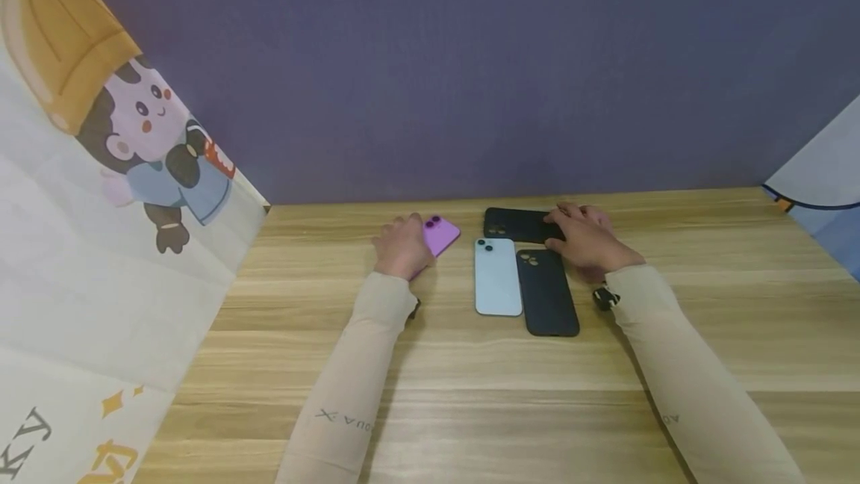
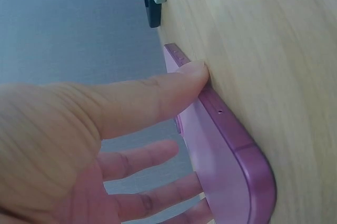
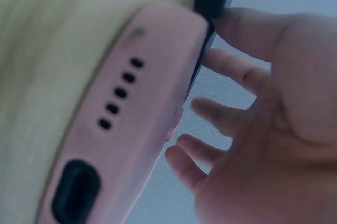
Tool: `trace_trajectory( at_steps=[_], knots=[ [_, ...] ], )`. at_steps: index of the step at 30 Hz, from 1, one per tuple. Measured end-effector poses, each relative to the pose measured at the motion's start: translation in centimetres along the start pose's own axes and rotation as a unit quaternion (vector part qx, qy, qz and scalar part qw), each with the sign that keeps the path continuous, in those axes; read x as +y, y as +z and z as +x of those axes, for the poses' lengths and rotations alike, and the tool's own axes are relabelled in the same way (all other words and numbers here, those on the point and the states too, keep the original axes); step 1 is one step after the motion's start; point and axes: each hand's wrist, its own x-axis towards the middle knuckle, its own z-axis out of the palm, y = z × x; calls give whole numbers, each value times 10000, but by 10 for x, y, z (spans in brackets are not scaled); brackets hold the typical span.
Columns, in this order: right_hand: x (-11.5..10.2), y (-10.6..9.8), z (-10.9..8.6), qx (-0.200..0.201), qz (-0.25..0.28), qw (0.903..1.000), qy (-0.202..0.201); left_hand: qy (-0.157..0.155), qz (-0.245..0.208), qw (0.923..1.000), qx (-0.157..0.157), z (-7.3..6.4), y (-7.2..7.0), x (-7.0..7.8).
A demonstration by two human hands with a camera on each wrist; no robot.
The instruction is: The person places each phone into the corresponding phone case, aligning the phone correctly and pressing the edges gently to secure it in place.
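My left hand (image 1: 403, 245) grips a purple phone (image 1: 440, 234) lying back up at the left. In the left wrist view the thumb (image 2: 192, 74) presses its near side edge, with fingertips at the far edge. My right hand (image 1: 586, 239) pinches the right end of a black phone case (image 1: 513, 224) that lies sideways, thumb at its near edge and fingers over the far side. A pink phone (image 3: 131, 103) fills the foreground of the right wrist view, its speaker holes and charging port showing; the hand hides it in the head view.
A light blue phone (image 1: 498, 278) and a second black phone case (image 1: 547, 293) lie side by side in front of the sideways case. Behind the wooden table (image 1: 470, 409) stands a dark blue-grey panel (image 1: 430, 73). A cartoon-printed sheet (image 1: 134, 282) hangs at the left.
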Motion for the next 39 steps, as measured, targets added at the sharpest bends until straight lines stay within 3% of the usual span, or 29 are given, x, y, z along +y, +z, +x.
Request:
trace_trajectory(
  at_steps=[5,10,20,25,34,39],
  knots=[
    [2,0,1,131,132,9998,112,16,16,10000,17,0,0,1],
    [2,1,1,268,-109,9993,229,41,14,10000,54,0,0,1],
    [3,2,3,239,-382,9984,329,44,-60,9999,97,0,0,0],
    [2,2,3,278,-227,9988,348,11,-73,9999,101,2,1,-1],
    [2,3,1,779,107,9956,503,-67,9,10000,74,5,4,-1],
    [1,3,2,956,-11,9936,601,-55,-10,9999,103,5,4,-1]
  ],
)
